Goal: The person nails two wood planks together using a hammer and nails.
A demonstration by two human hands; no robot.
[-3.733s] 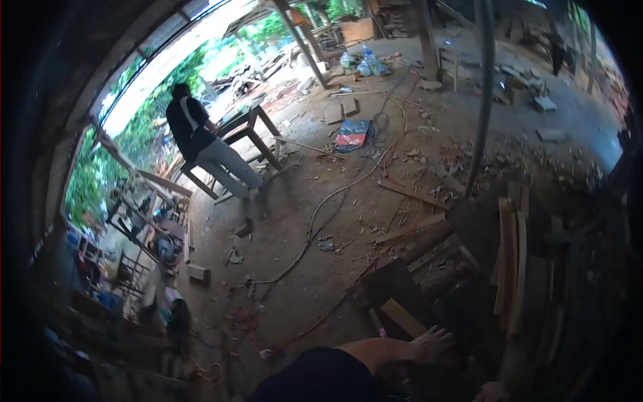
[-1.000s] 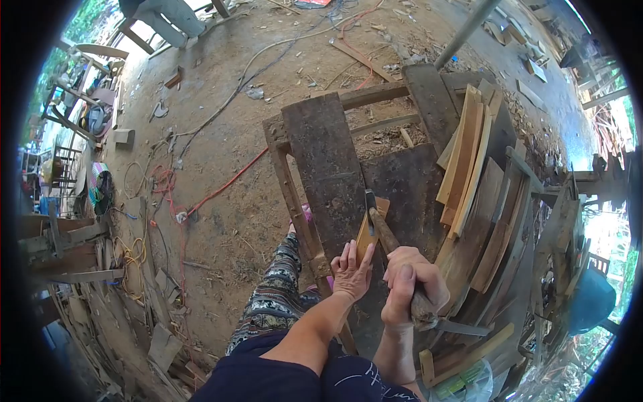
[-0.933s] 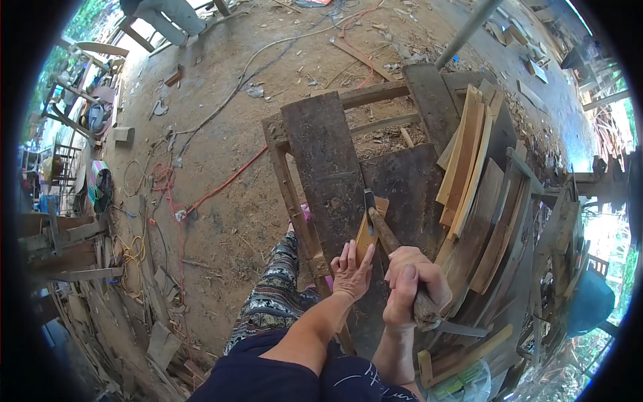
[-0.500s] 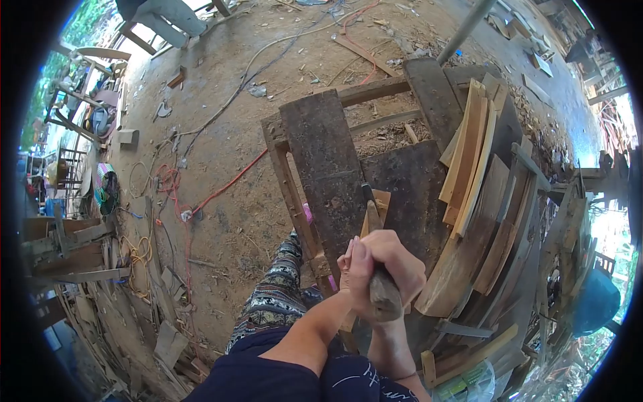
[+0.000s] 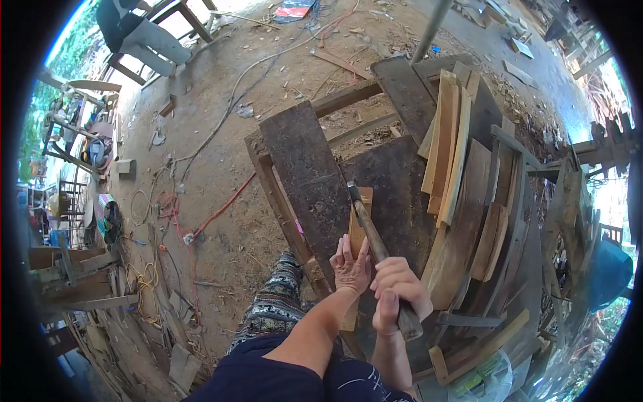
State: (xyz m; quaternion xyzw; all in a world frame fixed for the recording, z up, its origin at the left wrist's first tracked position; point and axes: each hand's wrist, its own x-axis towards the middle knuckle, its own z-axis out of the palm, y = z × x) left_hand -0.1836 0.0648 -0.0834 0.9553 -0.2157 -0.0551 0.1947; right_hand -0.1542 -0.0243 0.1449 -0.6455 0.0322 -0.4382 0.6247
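Observation:
My right hand is wrapped round the wooden handle of a hammer. The hammer's small dark metal head points away from me, over the far part of a light wooden board. This narrow board lies lengthwise on a dark, worn workbench. Just left of the handle, my left hand rests on the board with its fingers stretched forward. The hand and arm cover part of the board's near half. Whether anything small sits under the left fingertips cannot be seen.
Curved wooden pieces are stacked along the bench's right side, beside more planks. Red and grey cables cross the dirt floor at left. A person stands at the far left. A plastic bag lies near me at right.
My left hand has come away from beside my right hand and now lies flat on the board. The hammer has lowered and swung, showing more of its handle. My view has shifted slightly.

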